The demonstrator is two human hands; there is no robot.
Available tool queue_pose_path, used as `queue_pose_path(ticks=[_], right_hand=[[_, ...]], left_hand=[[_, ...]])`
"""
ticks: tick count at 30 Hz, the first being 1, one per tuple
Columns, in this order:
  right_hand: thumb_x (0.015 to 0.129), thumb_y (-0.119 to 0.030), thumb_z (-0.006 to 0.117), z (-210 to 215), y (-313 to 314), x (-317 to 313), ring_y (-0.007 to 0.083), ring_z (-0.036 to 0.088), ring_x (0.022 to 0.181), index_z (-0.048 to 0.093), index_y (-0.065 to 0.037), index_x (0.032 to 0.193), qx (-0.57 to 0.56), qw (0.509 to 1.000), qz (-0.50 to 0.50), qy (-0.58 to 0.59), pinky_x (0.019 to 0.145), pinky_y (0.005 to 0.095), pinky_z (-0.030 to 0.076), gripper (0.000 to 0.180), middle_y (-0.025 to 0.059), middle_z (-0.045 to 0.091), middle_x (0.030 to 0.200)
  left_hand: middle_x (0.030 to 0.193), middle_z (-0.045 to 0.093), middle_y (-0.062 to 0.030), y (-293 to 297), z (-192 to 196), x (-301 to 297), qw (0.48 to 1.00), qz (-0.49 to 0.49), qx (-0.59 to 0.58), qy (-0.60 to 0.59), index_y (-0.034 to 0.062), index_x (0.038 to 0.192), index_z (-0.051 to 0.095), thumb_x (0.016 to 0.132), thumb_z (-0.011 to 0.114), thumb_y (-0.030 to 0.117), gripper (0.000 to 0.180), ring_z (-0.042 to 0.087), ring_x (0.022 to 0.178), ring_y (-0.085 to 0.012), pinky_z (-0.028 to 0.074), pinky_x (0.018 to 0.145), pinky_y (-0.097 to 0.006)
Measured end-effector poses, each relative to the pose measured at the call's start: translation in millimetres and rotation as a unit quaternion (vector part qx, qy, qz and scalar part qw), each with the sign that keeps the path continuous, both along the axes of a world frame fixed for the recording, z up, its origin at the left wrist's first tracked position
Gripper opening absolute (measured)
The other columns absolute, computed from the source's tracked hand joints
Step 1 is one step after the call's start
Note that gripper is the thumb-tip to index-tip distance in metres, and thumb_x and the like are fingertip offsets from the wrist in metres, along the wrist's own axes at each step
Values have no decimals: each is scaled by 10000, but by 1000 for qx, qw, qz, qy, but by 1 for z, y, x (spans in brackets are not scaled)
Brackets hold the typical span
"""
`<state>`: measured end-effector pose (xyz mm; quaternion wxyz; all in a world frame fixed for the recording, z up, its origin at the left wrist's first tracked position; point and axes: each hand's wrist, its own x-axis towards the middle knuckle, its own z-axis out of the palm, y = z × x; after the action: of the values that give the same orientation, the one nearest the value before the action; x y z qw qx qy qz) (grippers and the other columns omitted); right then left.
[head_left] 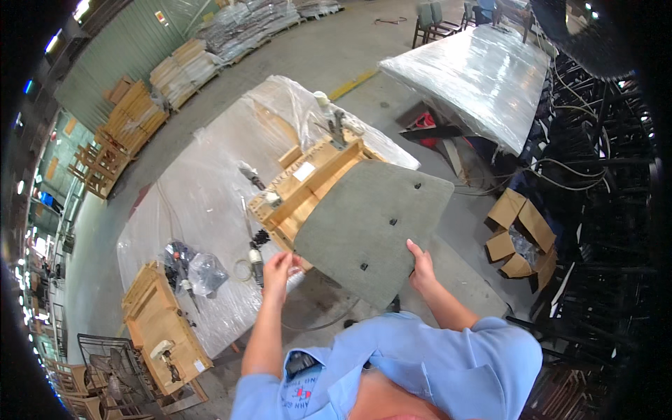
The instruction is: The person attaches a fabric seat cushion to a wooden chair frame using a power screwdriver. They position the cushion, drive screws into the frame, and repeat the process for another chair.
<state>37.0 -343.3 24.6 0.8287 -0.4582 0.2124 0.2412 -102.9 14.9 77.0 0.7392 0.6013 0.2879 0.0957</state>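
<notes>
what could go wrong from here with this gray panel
The gray panel could slip or tip: it juts past the table, and only the right hand clearly grips it.

The left hand might bump the tool lying close beside it.

The open cardboard box on the floor might catch a foot.

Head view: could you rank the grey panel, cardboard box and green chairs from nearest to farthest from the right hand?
1. Grey panel, in the right hand.
2. Cardboard box, on the floor, right.
3. Green chairs, far off, top.
</notes>
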Motion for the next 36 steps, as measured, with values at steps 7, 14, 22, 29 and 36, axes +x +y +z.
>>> queue_pose_path(ticks=[7, 14, 22, 29, 36], right_hand=[[929, -551, 677, -50, 95, 71, 399, 684, 1053, 390, 107, 1422, -111, 972, 202, 33, 904, 519, 570, 871, 278, 649, 1204], [987, -642, 508, -42, 63, 106, 338, 731, 820, 546, 54, 1314, -216, 884, 412, -45, 630, 420, 593, 770, 220, 711, 1068], [1015, -201, 542, -31, 15, 223, 367, 542, 1165, 585, 4, 1087, -505, 650, 50, -565, 1009, 420, 436, 221, 191, 580, 1213], [832, -145, 698, -33, 24, 269, 377, 519, 1219, 602, -40, 1055, -443, 539, 229, -678, 1038, 519, 380, 265, 156, 584, 1210], [812, -172, 722, -38, 100, 306, 378, 504, 1273, 626, -72, 1022, -456, 568, 216, -651, 1047, 514, 386, 252, 130, 587, 1227]], left_hand=[[1033, 715, -121, -2, -56, -96, 985, 137, -98, 23, 15, 1163, 626, 1025, 615, 215, 243, 709, 928, -219, 596, 775, -355], [1071, 690, -102, -65, -78, -52, 980, 116, -133, 96, 65, 1271, 573, 1025, 625, 252, 313, 690, 920, -206, 593, 738, -354], [1162, 611, -92, -113, -124, 54, 907, 415, 31, 68, 24, 1283, 526, 1084, 468, 403, 431, 598, 1029, -189, 482, 900, -342], [1171, 596, -151, -118, -153, 97, 798, 564, 182, 107, -47, 1234, 533, 1097, 418, 396, 478, 567, 1110, -264, 434, 998, -380], [1312, 586, -248, -60, -146, 151, 702, 590, 311, 249, -68, 1308, 548, 1076, 446, 392, 525, 556, 1212, -371, 423, 1046, -438]])
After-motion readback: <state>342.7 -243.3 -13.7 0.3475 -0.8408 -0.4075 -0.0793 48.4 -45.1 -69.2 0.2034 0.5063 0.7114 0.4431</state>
